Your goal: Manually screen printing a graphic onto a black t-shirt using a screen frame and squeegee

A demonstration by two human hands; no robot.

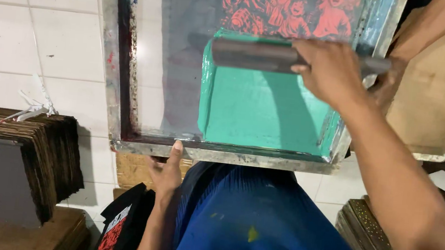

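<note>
The right hand (330, 70) reaches forward on a nearly straight bare arm, palm down, fingers curled over and clamped shut, knuckles toward the left. The left hand (166, 171) sits low and close to the body, forearm rising from below, fingers gripping underneath, thumb pressed flat pointing upward.

Squeegee (272, 56) in screen frame (219, 154); board stack (18, 159) left of it.
</note>
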